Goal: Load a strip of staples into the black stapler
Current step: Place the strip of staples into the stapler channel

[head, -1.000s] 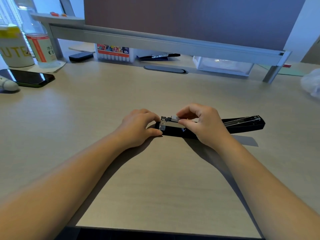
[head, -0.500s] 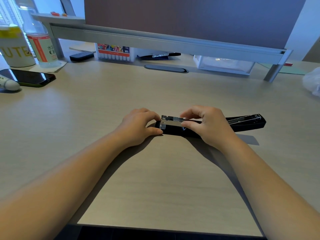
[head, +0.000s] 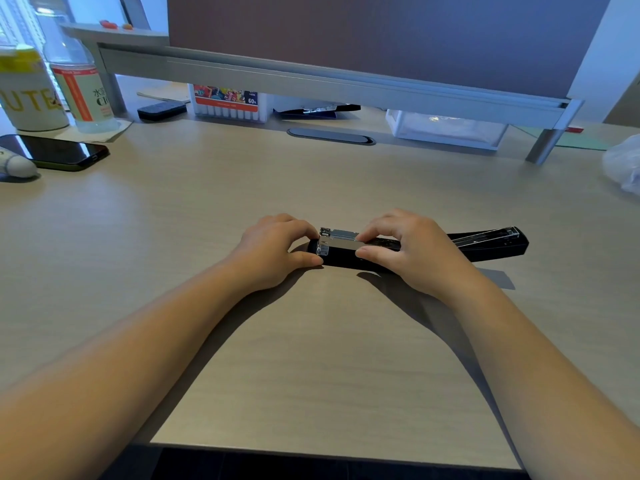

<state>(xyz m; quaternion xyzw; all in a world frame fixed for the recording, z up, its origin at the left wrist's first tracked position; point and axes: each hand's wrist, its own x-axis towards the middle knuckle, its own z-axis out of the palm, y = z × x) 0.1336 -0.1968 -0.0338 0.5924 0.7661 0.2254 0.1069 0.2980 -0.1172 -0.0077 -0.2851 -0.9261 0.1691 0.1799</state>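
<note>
Your left hand [head: 273,251] pinches the left end of the black stapler [head: 485,244], which lies opened out flat mid-desk [head: 311,358]. Your right hand [head: 412,251] grips the silver strip of staples [head: 341,239] in the stapler's channel, thumb near, fingers far

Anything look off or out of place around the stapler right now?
Nothing stands out. The black stapler lies opened flat on the desk, left hand steadying its end, right hand pinching the metal magazine.

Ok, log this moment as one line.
step: seating staples | stapler: open, flat on desk | left hand: steadies front end | right hand: pinches metal channel
</note>
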